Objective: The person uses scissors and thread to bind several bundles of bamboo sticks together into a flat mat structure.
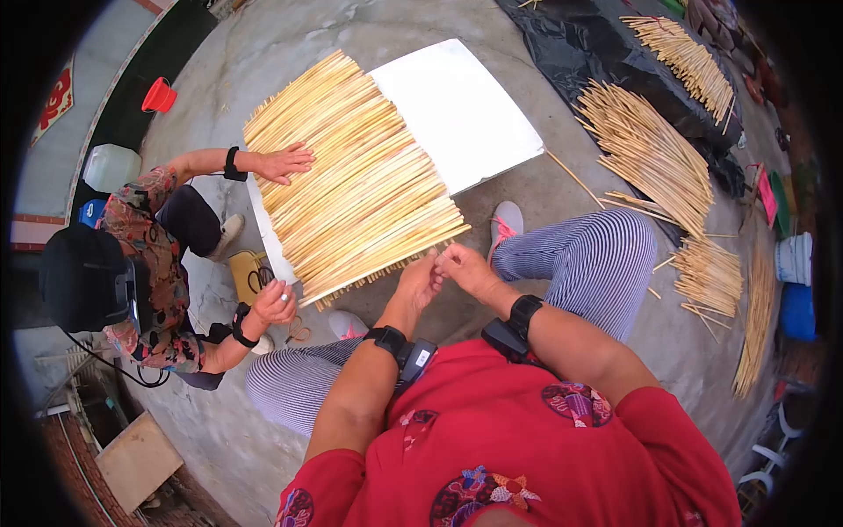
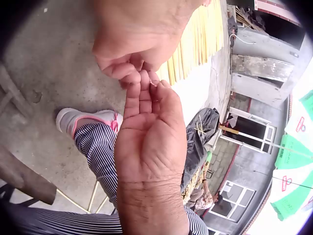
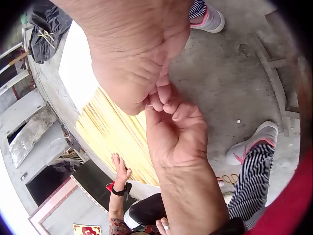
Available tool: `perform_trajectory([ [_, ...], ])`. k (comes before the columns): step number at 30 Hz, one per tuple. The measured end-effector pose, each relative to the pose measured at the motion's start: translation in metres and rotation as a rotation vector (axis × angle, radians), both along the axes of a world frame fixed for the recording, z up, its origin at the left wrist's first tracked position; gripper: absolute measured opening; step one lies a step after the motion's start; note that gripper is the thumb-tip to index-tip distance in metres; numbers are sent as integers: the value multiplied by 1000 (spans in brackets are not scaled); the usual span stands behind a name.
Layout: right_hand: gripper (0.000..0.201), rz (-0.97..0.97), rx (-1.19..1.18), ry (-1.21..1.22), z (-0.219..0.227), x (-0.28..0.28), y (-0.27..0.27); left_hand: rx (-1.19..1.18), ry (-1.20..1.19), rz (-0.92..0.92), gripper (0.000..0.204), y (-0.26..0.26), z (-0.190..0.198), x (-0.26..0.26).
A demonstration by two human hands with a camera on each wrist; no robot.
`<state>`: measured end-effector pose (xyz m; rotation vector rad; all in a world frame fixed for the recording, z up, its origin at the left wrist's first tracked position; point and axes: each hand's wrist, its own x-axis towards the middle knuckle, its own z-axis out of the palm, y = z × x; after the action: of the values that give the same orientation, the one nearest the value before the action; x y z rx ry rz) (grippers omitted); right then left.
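The left hand [image 1: 420,281] and right hand [image 1: 470,268] meet with fingertips bunched together; what they may be pinching, I cannot tell. From them, the row of stalks [image 1: 351,180] lies towards eleven o'clock on a white board [image 1: 457,105], bare at twelve; another person's flat hand [image 1: 285,163] rests on the stalks at ten.

Bright, diffuse daylight casts soft shadows on the concrete floor [image 1: 219,105]; the white board [image 1: 452,110] nearly washes out, while the stalks [image 1: 351,184] show crisply. Fisheye curvature and black corners mark every view; both wrist pictures look hazier, with edge glare
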<state>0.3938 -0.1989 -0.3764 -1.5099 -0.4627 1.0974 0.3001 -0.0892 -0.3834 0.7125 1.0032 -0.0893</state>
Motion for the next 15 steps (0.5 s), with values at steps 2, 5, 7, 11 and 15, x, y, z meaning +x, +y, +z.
perform_trajectory([
  [2, 14, 21, -20, -53, -9, 5, -4, -61, -52, 156, 21, -4, -14, 13],
  [5, 15, 24, -17, -56, -9, 9, -7, -105, 0, 39, 17, 1, -22, 21],
  [7, 15, 14, 1, -43, -15, 10, -6, -85, -83, 115, 14, 2, -31, 19],
  [11, 15, 145, -153, -206, -24, 13, -13, -183, -122, 280, 12, 3, -45, 19],
  [15, 16, -1, -100, 152, -20, 13, -11, -145, -64, 364, 11, 0, -49, 12],
])
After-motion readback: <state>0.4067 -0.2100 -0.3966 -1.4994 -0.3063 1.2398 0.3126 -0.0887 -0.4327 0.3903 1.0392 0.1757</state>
